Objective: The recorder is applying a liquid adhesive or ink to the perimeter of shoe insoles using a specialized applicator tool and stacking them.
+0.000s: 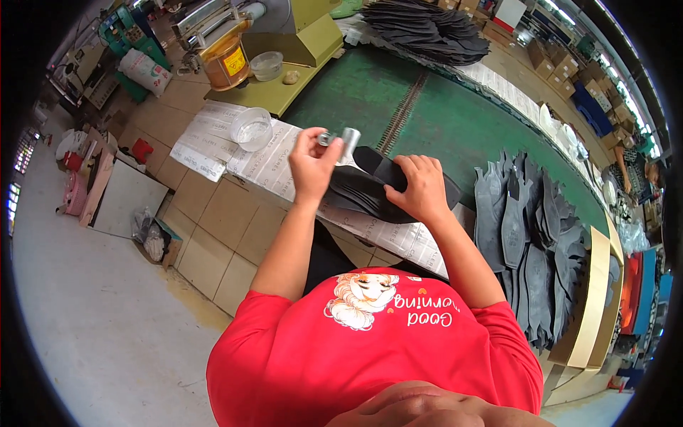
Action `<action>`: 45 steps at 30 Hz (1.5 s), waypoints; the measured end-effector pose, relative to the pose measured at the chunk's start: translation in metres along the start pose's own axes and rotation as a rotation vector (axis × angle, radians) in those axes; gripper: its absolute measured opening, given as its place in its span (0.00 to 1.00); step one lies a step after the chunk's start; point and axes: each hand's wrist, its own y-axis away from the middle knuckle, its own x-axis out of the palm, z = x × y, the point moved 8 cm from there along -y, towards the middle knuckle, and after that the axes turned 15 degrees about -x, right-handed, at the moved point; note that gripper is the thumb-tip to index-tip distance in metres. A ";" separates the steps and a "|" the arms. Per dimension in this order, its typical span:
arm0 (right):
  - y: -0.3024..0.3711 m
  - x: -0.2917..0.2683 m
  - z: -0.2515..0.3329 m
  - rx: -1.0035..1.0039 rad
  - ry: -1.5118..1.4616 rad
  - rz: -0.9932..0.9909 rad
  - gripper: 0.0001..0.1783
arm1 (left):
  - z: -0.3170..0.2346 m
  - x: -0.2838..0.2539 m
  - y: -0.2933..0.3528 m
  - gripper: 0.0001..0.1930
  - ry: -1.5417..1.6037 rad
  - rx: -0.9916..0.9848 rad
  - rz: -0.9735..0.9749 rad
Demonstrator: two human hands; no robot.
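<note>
My left hand (313, 164) is closed around a small, shiny silver metal piece (348, 141), roughly cylindrical, held just above the near edge of the green conveyor belt (327, 99). Its exact kind is unclear. To the right, my right hand (423, 186) grips a stack of black insoles (356, 192), thumb on the near side and fingers curled over the top. The insoles lie fanned across the paper-covered table edge (405, 238). Another dark piece (370, 159) shows at the stack's far side, between my hands. Part of the stack is hidden under my right hand.
A large pile of black insoles (526, 235) lies to the right beside a cardboard box (590, 299). More insoles (427, 32) are heaped across the belt. On the left stand a clear plastic tub (251, 129), a smaller tub (267, 65) and an olive machine (306, 46) with an amber container (226, 64).
</note>
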 end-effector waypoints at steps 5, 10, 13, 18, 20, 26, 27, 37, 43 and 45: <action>0.002 -0.003 0.006 -0.061 0.026 -0.024 0.26 | 0.004 0.033 0.012 0.16 -0.289 0.007 0.089; 0.017 -0.028 -0.006 -0.008 0.071 -0.073 0.26 | 0.037 -0.006 -0.030 0.15 -0.245 -0.090 -0.070; 0.032 -0.054 -0.033 0.091 0.124 -0.139 0.26 | 0.056 -0.031 -0.042 0.14 -0.165 -0.075 -0.046; 0.101 -0.134 -0.149 0.612 0.471 -0.247 0.25 | 0.058 -0.048 -0.028 0.13 -0.135 -0.231 -0.085; 0.148 -0.158 -0.197 0.913 0.612 -0.145 0.28 | 0.065 -0.043 -0.027 0.13 -0.105 -0.265 -0.049; 0.205 -0.146 -0.244 1.224 0.629 0.124 0.31 | 0.068 -0.047 -0.021 0.13 -0.073 -0.266 -0.036; 0.201 -0.139 -0.241 1.211 0.687 0.167 0.31 | 0.068 -0.048 -0.021 0.13 -0.078 -0.267 -0.050; 0.016 0.045 0.003 0.015 -0.036 0.302 0.39 | 0.045 -0.028 -0.008 0.14 -0.126 -0.156 0.012; 0.005 0.075 -0.004 0.094 -0.284 0.299 0.29 | 0.027 -0.037 0.007 0.14 -0.146 -0.121 -0.033; 0.003 0.070 -0.003 0.104 -0.262 0.231 0.29 | 0.025 -0.036 0.012 0.14 -0.127 -0.120 -0.029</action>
